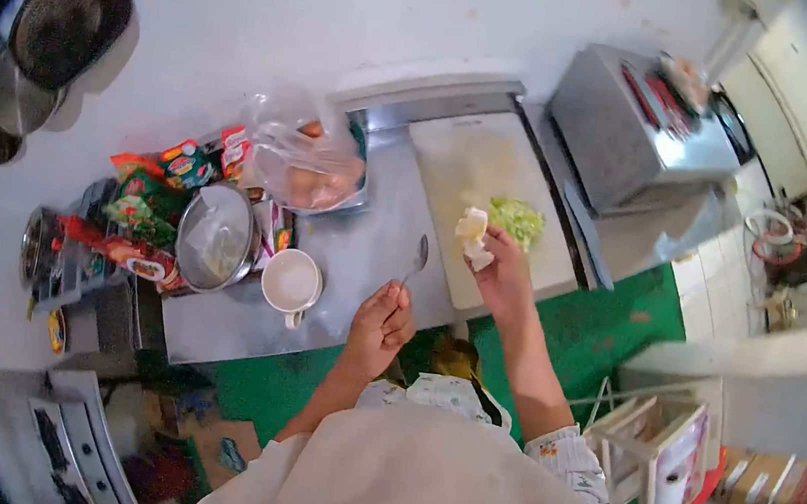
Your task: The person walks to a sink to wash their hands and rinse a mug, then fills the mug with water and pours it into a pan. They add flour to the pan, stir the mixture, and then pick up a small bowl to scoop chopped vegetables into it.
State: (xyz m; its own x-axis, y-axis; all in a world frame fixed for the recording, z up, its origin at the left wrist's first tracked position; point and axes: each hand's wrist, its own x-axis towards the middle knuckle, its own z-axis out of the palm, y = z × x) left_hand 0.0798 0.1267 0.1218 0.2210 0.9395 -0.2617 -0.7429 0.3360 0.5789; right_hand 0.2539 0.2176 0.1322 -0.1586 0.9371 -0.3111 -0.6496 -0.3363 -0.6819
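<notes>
My left hand [382, 328] is closed round the handle of a metal spoon [422, 252], its bowl pointing up and away from me over the steel counter. Pale yellow-white pieces [472, 230], perhaps wrapped in something white, are pinched in my right hand [502, 269]; exactly what they are I cannot tell. Beneath that hand lies a white cutting board [444, 166] with a pile of chopped light green vegetable [518, 222]. A white mug [292, 282] stands to the left of my left hand, its handle towards me.
Left of the mug are a metal bowl [216, 237] with a plastic bag inside and colourful packets [142, 205]. Behind stands a bagged tray of eggs or similar brown items [316, 181]. A steel appliance [630, 129] sits right of the board. Dark pans [69, 25] hang on the wall.
</notes>
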